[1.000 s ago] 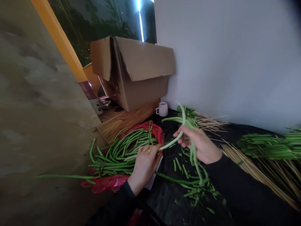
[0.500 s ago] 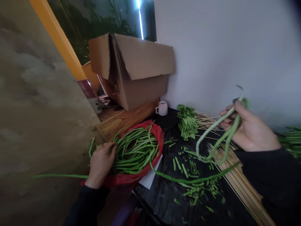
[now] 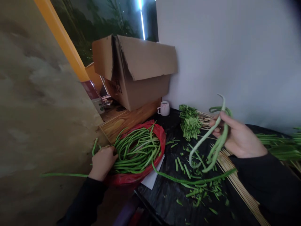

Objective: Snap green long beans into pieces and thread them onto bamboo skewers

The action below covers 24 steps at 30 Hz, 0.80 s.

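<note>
My right hand [image 3: 237, 136] is closed round a pale green long bean [image 3: 203, 139], bent into loops that hang below the fingers and held above the black-covered table. My left hand [image 3: 103, 161] is at the left edge of a red plastic bag [image 3: 162, 135]. Its fingers curl down by the heap of long beans [image 3: 134, 153] in the bag; what they pinch, if anything, is hidden. One bean [image 3: 63, 174] juts out leftward behind the left wrist. Another long bean [image 3: 188, 181] trails from the bag across the table to the right.
Cut bean pieces [image 3: 199, 191] litter the black cover. Bean bundles on skewers [image 3: 190, 125] lie at the back, near a white mug [image 3: 164, 108]. Loose wooden skewers [image 3: 242, 188] lie under my right forearm. A large cardboard box [image 3: 143, 84] stands behind; more beans [image 3: 277, 147] lie far right.
My right hand has moved left and slightly down, and the bean's loops hang in a different shape. My left hand stays at the bag's edge. The view has shifted slightly.
</note>
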### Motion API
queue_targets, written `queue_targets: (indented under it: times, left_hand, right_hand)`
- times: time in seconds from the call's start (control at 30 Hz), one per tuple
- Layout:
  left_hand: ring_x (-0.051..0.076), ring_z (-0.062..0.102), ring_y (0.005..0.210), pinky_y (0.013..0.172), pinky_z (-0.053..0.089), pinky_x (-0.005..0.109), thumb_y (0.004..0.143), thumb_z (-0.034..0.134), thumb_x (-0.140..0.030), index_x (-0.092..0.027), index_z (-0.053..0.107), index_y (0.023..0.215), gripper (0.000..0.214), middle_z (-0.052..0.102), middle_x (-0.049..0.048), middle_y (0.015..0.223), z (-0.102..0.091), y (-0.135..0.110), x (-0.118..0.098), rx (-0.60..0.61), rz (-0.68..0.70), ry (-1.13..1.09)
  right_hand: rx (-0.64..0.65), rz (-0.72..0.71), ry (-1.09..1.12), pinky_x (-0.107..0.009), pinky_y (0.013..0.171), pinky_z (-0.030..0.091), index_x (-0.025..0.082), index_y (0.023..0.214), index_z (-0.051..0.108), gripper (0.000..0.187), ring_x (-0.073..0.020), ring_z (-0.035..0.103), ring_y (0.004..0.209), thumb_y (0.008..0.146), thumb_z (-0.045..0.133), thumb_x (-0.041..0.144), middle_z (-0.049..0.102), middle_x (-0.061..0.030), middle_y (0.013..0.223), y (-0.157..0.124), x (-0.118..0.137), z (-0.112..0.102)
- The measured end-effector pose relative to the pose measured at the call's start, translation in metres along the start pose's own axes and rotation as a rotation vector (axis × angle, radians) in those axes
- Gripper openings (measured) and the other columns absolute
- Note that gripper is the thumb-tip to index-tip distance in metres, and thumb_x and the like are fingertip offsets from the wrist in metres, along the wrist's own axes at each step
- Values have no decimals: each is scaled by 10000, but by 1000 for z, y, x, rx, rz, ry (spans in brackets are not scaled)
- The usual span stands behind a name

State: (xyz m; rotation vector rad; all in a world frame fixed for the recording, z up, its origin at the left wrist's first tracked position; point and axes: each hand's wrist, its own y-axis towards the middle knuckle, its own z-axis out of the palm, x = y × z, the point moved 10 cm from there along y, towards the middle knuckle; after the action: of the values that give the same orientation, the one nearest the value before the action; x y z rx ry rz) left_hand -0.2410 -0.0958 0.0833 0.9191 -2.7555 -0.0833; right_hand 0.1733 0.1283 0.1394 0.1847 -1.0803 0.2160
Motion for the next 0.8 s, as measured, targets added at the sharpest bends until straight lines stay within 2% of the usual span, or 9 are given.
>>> queue_targets:
  times: [0.1, 0.2, 0.33, 0.43, 0.5, 0.57, 0.63, 0.67, 0.8]
  left_hand:
    - [300, 679, 893, 660, 478, 328, 804, 485, -270, -183, 651, 803, 187, 716, 132, 901, 0, 1, -4, 32, 32, 7]
    - [303, 692, 813, 640, 470, 337, 802, 483, -318, -190, 615, 857, 192, 712, 115, 813, -2, 5, 4, 35, 0, -64]
    - [268, 689, 770, 658, 484, 330, 781, 503, -358, -205, 548, 989, 262, 699, 74, 821, -17, 12, 21, -108, -92, -307]
    - [224, 675, 787, 700, 499, 310, 746, 557, -351, -224, 520, 996, 283, 689, 36, 863, -42, 8, 22, -272, -139, -584]
    - [226, 665, 784, 710, 499, 324, 741, 590, -352, -226, 530, 987, 283, 679, 30, 854, -70, -1, 9, -378, -119, -622]
    - [227, 652, 822, 743, 495, 335, 759, 587, -321, -213, 553, 952, 223, 671, 41, 885, -105, -16, -16, -502, -21, -607]
    - [204, 642, 797, 756, 492, 325, 805, 565, -312, -211, 590, 911, 148, 669, 24, 847, -137, -33, -38, -619, 59, -656]
    - [183, 637, 745, 729, 492, 310, 831, 559, -334, -210, 608, 907, 153, 670, 13, 820, -146, -37, -49, -616, 111, -725]
    - [118, 519, 532, 527, 418, 236, 929, 464, -341, -197, 645, 1046, 259, 622, -14, 660, -158, -33, -88, -396, 309, -1041]
  right_hand:
    - [24, -1, -15, -176, 441, 420, 185, 754, 650, 206, -86, 493, 511, 768, 740, 370, 627, -3, 670, -2, -2, 0]
    - [26, -22, -62, -178, 479, 443, 191, 749, 648, 226, -90, 534, 541, 764, 747, 394, 647, -2, 686, -5, -2, 0]
    - [46, -15, -81, -195, 597, 494, 189, 748, 636, 249, -130, 622, 688, 766, 743, 413, 661, -12, 693, -9, -7, 8]
    - [94, 49, -52, -232, 627, 511, 200, 748, 608, 280, -138, 619, 660, 764, 737, 447, 625, 12, 637, -13, -19, 21]
    - [168, 108, -6, -249, 595, 506, 208, 737, 582, 283, -120, 567, 563, 748, 756, 432, 563, 46, 563, -19, -32, 39]
    - [248, 144, 14, -226, 513, 459, 209, 729, 571, 272, -85, 470, 462, 716, 793, 366, 479, 83, 496, -26, -46, 59]
    - [320, 169, 0, -216, 476, 419, 197, 737, 593, 251, -75, 441, 437, 704, 798, 337, 450, 91, 473, -34, -63, 80]
    - [341, 169, -27, -216, 479, 416, 185, 745, 615, 240, -75, 453, 442, 706, 792, 342, 467, 83, 478, -37, -70, 89]
    - [394, 253, -80, -193, 440, 360, 148, 799, 677, 271, -87, 519, 511, 665, 798, 350, 563, 31, 558, -48, -107, 121]
